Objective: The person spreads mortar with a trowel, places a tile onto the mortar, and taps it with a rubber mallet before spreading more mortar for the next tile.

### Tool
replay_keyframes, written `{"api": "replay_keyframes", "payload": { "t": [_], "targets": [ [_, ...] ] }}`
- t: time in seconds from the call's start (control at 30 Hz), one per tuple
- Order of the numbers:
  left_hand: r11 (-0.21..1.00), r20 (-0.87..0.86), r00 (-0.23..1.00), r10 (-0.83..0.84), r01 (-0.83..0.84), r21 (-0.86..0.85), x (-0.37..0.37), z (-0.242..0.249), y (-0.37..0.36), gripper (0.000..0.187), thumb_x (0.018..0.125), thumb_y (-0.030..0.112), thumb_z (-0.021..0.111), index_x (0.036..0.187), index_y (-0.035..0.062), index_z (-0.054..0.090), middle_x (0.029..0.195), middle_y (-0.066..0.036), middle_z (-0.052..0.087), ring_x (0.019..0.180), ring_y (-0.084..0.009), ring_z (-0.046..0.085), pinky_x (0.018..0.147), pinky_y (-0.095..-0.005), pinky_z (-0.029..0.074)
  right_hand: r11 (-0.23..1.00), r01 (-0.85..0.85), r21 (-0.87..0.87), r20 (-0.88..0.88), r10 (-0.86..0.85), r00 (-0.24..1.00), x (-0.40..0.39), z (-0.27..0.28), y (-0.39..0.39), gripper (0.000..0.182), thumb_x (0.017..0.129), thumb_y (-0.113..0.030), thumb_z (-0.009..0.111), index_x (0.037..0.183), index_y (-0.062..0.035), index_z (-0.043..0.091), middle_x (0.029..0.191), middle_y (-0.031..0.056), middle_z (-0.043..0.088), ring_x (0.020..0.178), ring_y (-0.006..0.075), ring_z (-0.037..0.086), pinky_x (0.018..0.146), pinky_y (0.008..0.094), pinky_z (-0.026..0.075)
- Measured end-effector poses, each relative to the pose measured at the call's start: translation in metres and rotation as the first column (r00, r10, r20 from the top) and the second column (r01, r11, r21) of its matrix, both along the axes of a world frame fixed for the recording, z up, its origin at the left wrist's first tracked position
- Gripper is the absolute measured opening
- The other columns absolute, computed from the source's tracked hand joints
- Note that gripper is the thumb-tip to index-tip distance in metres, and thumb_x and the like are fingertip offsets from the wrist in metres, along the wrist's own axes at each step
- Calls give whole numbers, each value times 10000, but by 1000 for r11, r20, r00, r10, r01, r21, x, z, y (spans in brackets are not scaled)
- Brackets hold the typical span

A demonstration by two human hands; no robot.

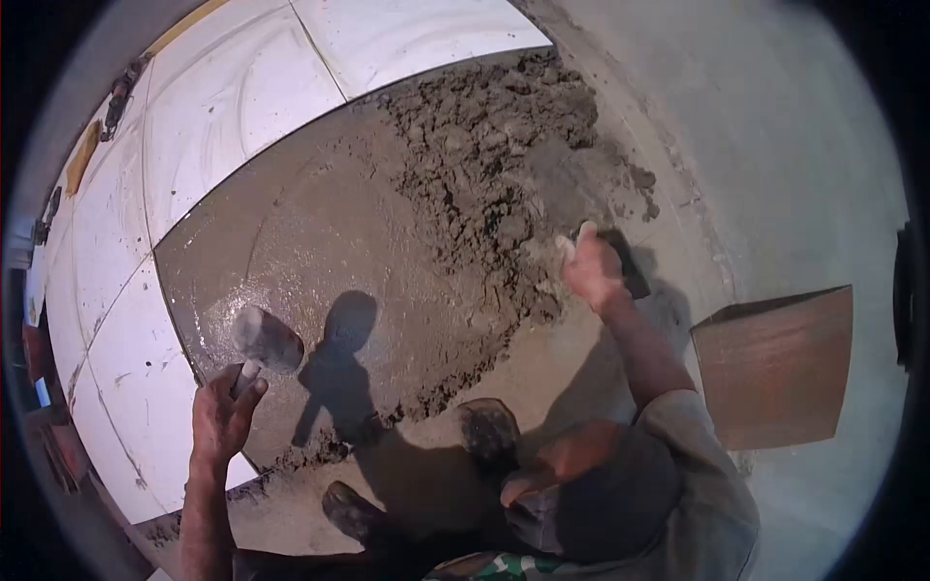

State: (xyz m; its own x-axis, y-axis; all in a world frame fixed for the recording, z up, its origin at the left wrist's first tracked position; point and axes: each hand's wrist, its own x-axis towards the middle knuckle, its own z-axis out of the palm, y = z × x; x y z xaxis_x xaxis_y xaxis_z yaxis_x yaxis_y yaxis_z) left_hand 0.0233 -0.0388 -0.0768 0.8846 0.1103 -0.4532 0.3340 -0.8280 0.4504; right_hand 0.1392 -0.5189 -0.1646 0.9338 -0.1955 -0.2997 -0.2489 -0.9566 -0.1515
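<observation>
My left hand (221, 412) is closed round the short pale handle of a mallet (269, 339) with a thick, grey-smeared cylindrical head. It is above the wet, shiny mortar bed (300, 232), close to the edge of a white tile (140, 334). My right hand (593, 269) grips the light handle of a trowel (567, 184). The grey blade is blurred and lies over the right edge of a heap of crumbly dark mortar (475, 145). A dark patch beside this hand looks like shadow.
Large white tiles (223, 107) border the mortar on the left and back. Tools (118, 102) lie along their far left edge. A brown box-like object (775, 373) stands at right by the pale wall. My shoes (487, 431) are at the mortar's near edge.
</observation>
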Motion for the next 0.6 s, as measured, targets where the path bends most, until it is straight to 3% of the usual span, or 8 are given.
{"api": "replay_keyframes", "payload": {
  "t": [0.07,0.13,0.2,0.27,0.3,0.43,0.53,0.6],
  "targets": [
    [1000,19,1000,4,-4,0,5,0,-1,363,852,348,640,894,-10,600,634,-146,543,574,-254,509,586,-387,416,999,34,-7,24,-34,999,-3,3,7,408,935,-342,521,1016,41,403,824,274,642,814,453,635,746,514,497],
    [1000,17,999,-28,28,12,3,-4,3,371,856,356,637,894,-11,602,641,-147,549,580,-249,510,587,-386,416,989,-125,-83,-48,121,991,-13,-17,4,409,934,-346,525,1024,35,405,810,262,644,807,439,640,729,513,497],
    [1000,47,999,13,-12,-16,6,-5,-2,384,852,364,639,893,-15,598,643,-146,547,583,-245,502,586,-383,413,991,-96,-89,-78,89,993,-2,-14,-1,419,927,-353,531,1054,26,405,853,262,645,838,430,640,738,505,497],
    [999,-43,998,38,-39,-35,6,10,-7,308,842,279,645,872,-21,584,621,-103,521,599,-159,453,582,-338,403,999,34,-15,19,-33,999,-8,-1,-1,416,928,-347,523,1067,28,408,873,265,646,858,437,635,752,505,496],
    [1000,49,999,-8,7,13,2,1,-1,320,845,295,637,875,-19,579,612,-103,516,584,-170,454,574,-343,400,997,56,-45,-5,-56,998,-4,-1,-6,439,926,-367,516,1073,35,414,875,271,645,872,439,630,766,503,497],
    [1000,89,996,19,-19,0,-3,-12,8,345,844,317,636,891,-20,582,623,-107,525,587,-178,463,574,-353,403,992,-36,-123,-38,32,999,17,-22,-42,456,920,-380,522,1072,37,418,887,273,645,886,436,628,769,491,503],
    [999,-44,999,7,-6,33,3,0,4,352,848,305,646,991,-16,619,690,-144,592,622,-250,556,625,-364,443,989,144,-43,121,-138,983,15,-20,-56,475,906,-400,536,1069,32,423,893,273,646,887,442,626,768,494,504],
    [1000,-10,1000,25,-25,1,3,-1,1,358,849,310,639,997,-16,624,683,-144,588,622,-246,556,622,-361,442,992,22,-124,90,-10,996,16,-57,-88,459,923,-402,510,1053,30,428,886,276,646,875,448,627,758,504,502]
  ]
}}
